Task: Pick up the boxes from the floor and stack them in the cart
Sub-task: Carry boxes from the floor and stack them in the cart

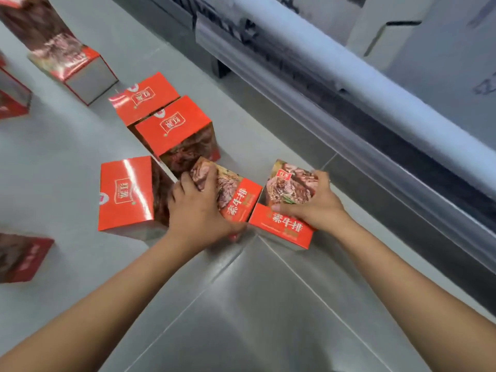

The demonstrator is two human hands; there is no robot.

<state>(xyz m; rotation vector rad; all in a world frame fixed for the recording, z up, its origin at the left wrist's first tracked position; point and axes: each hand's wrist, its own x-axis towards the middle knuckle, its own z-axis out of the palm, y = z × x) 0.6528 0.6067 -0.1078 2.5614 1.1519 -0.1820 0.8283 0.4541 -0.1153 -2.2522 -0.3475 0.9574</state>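
My left hand (198, 208) clenches one red box (230, 197) at mid-frame, and my right hand (308, 205) grips another (284, 226) beside it, fingers (319, 181) over each top so both lift together. More boxes (158, 122) wait upper left on the floor (53, 157).

Both forearms are bare to the frame edge, and the left hand (198, 210) and right hand (316, 208) wear nothing.

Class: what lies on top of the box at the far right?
The right hand lies on the right box, fingers over its meat picture. The box's red front shows; what is under the palm is covered.
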